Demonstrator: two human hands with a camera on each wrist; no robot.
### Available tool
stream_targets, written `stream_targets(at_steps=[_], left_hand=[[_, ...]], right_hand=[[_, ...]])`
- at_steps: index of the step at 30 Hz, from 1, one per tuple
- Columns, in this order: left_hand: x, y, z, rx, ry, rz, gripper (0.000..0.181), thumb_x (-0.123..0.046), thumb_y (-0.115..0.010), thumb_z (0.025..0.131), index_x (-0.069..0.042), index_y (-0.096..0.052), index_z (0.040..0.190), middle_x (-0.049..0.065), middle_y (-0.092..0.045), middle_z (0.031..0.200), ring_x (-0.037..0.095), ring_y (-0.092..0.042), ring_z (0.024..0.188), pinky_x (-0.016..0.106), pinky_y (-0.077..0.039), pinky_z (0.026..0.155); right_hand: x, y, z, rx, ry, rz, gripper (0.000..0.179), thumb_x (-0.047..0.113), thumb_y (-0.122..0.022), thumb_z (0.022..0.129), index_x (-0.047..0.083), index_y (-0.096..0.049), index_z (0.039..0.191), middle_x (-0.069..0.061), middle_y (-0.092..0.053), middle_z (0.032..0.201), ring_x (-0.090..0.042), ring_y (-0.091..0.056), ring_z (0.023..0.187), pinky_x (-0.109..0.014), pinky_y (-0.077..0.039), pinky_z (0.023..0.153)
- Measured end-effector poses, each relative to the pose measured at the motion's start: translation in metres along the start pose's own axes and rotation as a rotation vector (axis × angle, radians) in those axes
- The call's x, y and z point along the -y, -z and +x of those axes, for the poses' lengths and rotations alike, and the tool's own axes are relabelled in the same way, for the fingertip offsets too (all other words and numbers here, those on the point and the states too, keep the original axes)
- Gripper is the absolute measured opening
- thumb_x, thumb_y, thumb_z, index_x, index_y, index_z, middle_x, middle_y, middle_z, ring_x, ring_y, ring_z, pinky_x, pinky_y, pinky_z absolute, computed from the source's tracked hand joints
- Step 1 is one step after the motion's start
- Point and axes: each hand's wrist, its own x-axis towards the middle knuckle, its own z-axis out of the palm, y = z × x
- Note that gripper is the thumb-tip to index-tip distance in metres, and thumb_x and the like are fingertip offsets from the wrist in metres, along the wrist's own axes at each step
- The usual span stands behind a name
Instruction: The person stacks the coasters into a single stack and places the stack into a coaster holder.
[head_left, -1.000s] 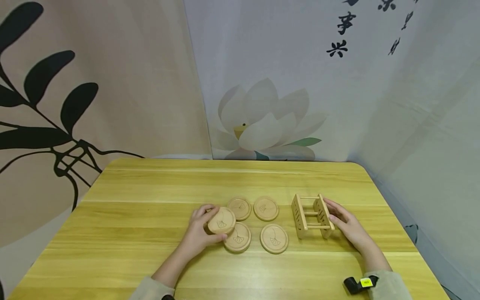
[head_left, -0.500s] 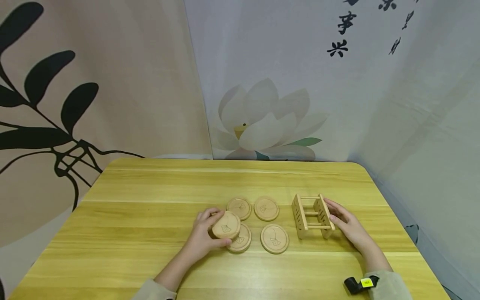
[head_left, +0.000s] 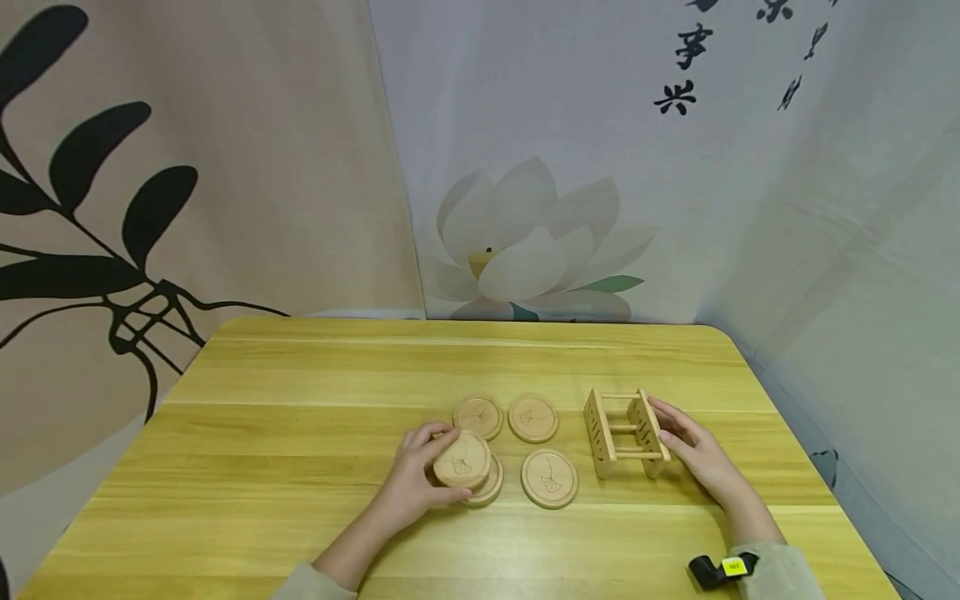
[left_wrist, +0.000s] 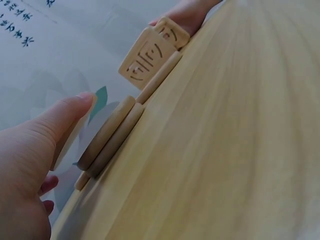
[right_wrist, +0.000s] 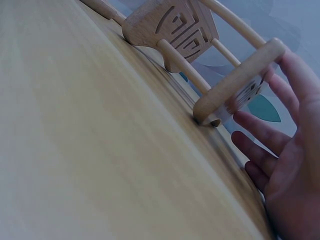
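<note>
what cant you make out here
Head view: lower disc, design mostly hidden by the held disc.
Head view: top calligraphy, cut off by the upper edge.
Head view: yellow label, writing too small.
Left wrist view: part of the held disc, hidden by the left hand.

The round wooden coasters (head_left: 550,479) are light tan and carry ginkgo leaves in thin dark lines; the coaster holder (head_left: 598,435), also tan, has a geometric cut-out pattern. The table (head_left: 300,467) is yellow with streaky wood grain.
</note>
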Motion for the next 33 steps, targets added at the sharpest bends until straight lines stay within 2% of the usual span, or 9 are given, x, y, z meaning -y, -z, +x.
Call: stream_targets(at_steps=[4, 11, 18, 33], left_hand=[[-0.0011, -0.0030, -0.0012, 0.010, -0.007, 0.014, 0.089, -0.044, -0.081, 0.053, -0.012, -0.049, 0.129, -0.005, -0.043, 0.128, 0.012, -0.028, 0.117, 0.050, -0.027, 0.096], [-0.0044, -0.0064, -0.0030, 0.032, -0.014, 0.017, 0.087, -0.044, -0.081, 0.055, -0.012, -0.049, 0.129, -0.010, -0.041, 0.129, 0.013, -0.028, 0.117, 0.049, -0.026, 0.095], [-0.0045, -0.0084, -0.0040, 0.062, -0.008, 0.029, 0.086, -0.043, -0.080, 0.057, -0.015, -0.048, 0.131, -0.004, -0.040, 0.133, 0.013, -0.028, 0.117, 0.050, -0.026, 0.094], [-0.0037, -0.0094, -0.0044, 0.100, -0.026, 0.037, 0.085, -0.045, -0.078, 0.059, -0.013, -0.047, 0.131, -0.003, -0.039, 0.135, 0.016, -0.030, 0.116, 0.051, -0.028, 0.091]], right_hand=[[-0.0001, -0.0004, 0.0000, -0.002, 0.005, -0.001, 0.047, 0.008, -0.043, 0.095, 0.010, -0.031, 0.140, -0.023, -0.041, 0.129, -0.003, -0.045, 0.109, -0.017, -0.037, 0.085], [-0.0021, 0.0000, -0.0008, -0.004, 0.007, 0.000, 0.047, 0.007, -0.043, 0.095, 0.010, -0.030, 0.140, -0.023, -0.041, 0.130, -0.003, -0.045, 0.109, -0.017, -0.037, 0.085], [-0.0027, 0.0004, -0.0015, 0.006, 0.002, 0.003, 0.048, 0.008, -0.043, 0.095, 0.011, -0.029, 0.141, -0.022, -0.040, 0.131, -0.004, -0.045, 0.110, -0.017, -0.037, 0.085], [0.0004, 0.0000, -0.0007, -0.005, -0.001, -0.016, 0.048, 0.007, -0.043, 0.095, 0.011, -0.029, 0.141, -0.021, -0.042, 0.130, -0.003, -0.045, 0.109, -0.017, -0.037, 0.085]])
